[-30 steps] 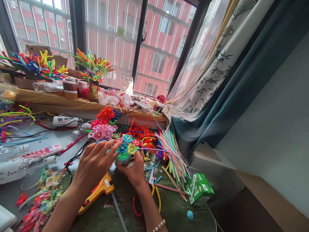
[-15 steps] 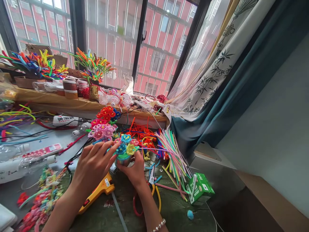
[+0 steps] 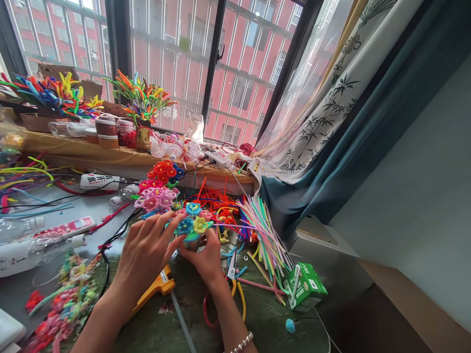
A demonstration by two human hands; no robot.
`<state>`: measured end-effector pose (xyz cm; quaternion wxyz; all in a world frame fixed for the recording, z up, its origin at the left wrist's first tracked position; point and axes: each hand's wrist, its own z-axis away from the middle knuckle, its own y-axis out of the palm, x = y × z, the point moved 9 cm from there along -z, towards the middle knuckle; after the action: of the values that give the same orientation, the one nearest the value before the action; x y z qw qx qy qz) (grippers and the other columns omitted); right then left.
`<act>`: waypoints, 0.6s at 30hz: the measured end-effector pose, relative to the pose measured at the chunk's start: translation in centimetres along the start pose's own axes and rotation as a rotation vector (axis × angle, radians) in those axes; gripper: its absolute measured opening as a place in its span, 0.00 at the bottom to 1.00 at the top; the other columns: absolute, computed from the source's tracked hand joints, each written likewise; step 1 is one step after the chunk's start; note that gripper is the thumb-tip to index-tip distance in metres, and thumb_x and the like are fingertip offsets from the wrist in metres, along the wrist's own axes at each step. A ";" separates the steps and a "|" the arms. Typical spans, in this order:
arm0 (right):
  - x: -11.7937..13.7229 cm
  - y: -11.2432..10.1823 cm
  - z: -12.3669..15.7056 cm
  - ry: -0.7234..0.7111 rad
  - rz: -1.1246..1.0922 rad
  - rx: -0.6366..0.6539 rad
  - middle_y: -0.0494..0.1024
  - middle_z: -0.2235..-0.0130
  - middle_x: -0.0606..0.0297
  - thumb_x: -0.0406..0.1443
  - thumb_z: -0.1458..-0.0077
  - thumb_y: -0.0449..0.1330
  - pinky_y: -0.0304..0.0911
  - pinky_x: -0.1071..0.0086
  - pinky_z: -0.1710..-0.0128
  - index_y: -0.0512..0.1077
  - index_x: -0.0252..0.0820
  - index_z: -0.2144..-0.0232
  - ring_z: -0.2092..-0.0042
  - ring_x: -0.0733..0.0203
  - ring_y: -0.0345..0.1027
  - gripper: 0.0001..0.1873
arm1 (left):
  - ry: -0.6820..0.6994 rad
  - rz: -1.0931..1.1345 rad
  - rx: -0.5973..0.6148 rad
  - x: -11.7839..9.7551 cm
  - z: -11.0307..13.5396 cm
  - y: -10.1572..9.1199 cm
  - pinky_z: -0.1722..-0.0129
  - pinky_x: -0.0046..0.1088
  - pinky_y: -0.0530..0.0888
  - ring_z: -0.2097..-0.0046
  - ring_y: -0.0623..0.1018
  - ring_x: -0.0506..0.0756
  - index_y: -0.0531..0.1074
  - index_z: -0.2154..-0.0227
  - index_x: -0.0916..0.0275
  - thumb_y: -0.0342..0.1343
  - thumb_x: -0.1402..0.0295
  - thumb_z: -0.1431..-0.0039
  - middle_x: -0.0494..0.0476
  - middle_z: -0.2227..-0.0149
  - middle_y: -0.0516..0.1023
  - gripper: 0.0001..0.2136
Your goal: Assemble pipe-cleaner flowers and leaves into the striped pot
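Green table point(image 3: 187, 318), strewn with pipe cleaners point(image 3: 263, 240), under a barred window point(image 3: 172, 63).

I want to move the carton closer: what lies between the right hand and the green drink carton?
Scissors and a loose bundle of pastel pipe cleaners lie between the right hand and the green drink carton, seen in the head view.
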<state>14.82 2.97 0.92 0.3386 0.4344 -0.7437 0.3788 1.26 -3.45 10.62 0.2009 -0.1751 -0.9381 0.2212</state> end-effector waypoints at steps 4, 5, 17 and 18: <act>-0.3 0.1 0.0 0.014 -0.005 0.008 0.75 0.66 0.66 0.40 0.62 0.74 0.63 0.68 0.67 0.75 0.41 0.66 0.66 0.59 0.67 0.20 | -0.048 0.012 -0.005 0.3 -0.1 0.0 0.55 0.41 0.67 0.53 0.77 0.65 0.71 0.44 0.65 0.52 0.66 0.33 0.66 0.52 0.80 0.17; -0.3 0.1 0.0 0.014 -0.002 0.005 0.75 0.66 0.66 0.40 0.63 0.74 0.64 0.68 0.67 0.75 0.41 0.66 0.66 0.58 0.67 0.20 | -0.061 0.023 -0.005 0.4 -0.1 0.0 0.55 0.41 0.68 0.52 0.77 0.65 0.70 0.44 0.64 0.52 0.66 0.32 0.65 0.52 0.80 0.17; -0.2 -0.1 -0.1 0.036 0.000 -0.010 0.71 0.68 0.68 0.39 0.63 0.74 0.61 0.69 0.69 0.72 0.42 0.69 0.67 0.60 0.64 0.19 | -0.077 0.034 0.025 0.1 -0.1 0.6 0.54 0.42 0.67 0.51 0.77 0.65 0.66 0.40 0.66 0.47 0.60 0.30 0.67 0.49 0.79 0.21; -0.2 -0.1 0.0 0.043 0.003 -0.013 0.71 0.68 0.68 0.38 0.63 0.75 0.60 0.69 0.69 0.72 0.41 0.69 0.67 0.60 0.64 0.19 | -0.101 0.044 0.020 0.2 0.0 0.6 0.54 0.42 0.67 0.50 0.76 0.66 0.65 0.40 0.66 0.47 0.59 0.30 0.68 0.49 0.78 0.22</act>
<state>15.03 3.04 0.83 0.3567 0.4229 -0.7393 0.3839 1.23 -2.83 10.41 0.1501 -0.1822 -0.9407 0.2437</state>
